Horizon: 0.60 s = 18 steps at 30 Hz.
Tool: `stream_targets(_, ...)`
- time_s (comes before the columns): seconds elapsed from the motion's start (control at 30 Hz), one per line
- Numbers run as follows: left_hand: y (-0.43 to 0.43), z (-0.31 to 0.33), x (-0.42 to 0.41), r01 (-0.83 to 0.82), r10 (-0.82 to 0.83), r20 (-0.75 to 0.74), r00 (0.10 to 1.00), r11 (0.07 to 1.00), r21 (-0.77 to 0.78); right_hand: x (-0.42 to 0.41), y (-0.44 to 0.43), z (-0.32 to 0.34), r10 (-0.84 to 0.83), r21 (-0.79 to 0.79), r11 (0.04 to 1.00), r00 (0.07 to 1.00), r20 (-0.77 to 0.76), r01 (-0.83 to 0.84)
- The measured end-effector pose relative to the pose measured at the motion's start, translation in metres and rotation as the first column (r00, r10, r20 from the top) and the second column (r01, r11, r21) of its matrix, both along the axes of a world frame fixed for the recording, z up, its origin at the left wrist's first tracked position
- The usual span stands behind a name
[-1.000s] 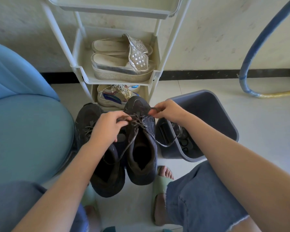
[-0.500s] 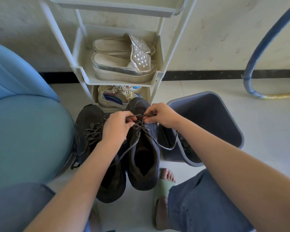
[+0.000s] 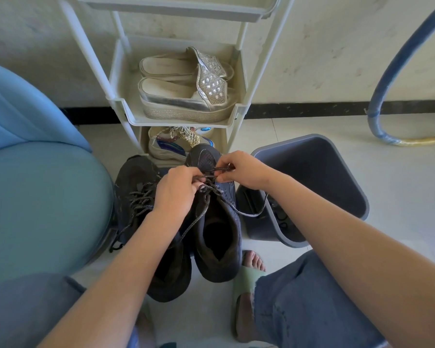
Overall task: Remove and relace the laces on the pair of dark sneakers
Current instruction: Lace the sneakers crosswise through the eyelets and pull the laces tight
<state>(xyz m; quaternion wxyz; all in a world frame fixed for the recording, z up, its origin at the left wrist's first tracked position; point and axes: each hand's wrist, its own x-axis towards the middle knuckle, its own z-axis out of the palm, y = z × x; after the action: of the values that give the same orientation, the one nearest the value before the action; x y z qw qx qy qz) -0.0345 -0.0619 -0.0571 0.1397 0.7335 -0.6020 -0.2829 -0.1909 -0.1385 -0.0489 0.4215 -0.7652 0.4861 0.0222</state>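
The left hand (image 3: 177,189) has closed toward the right hand (image 3: 241,169) (nearly touching) — lace (image 3: 224,168) span shorter.

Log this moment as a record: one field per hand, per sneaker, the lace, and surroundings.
left hand: pinches the lace above the toe end
right hand: pinches the same lace, close to the left hand
worked sneaker: upright on the floor, mostly unlaced, lace ends trailing
other sneaker: beside it, laces in its eyelets
surroundings: grey bin, shoe rack with sandals, blue seat
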Motion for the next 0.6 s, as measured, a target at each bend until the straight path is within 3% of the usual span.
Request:
stream_targets(0.2, -0.002, -0.004, -0.004, 0.106, -0.108, 0.072, 0.992, 0.994, 0.028, -0.016, -0.002, 0.004, -0.148, 0.063, 0.987, 0.987, 0.055, 0.145)
stream_targets(0.43, 0.002, 0.002, -0.009, 0.045, -0.043, -0.031, 0.999, 0.997, 0.062, -0.015, 0.004, 0.001, -0.107, 0.135, 0.986, 0.992, 0.06, 0.098)
stream_targets(0.6, 0.001, 0.003, -0.008, 0.09, -0.088, -0.044, 0.995, 0.995, 0.039, -0.01, 0.007, 0.0, -0.121, 0.144, 0.984, 0.986, 0.112, 0.104)
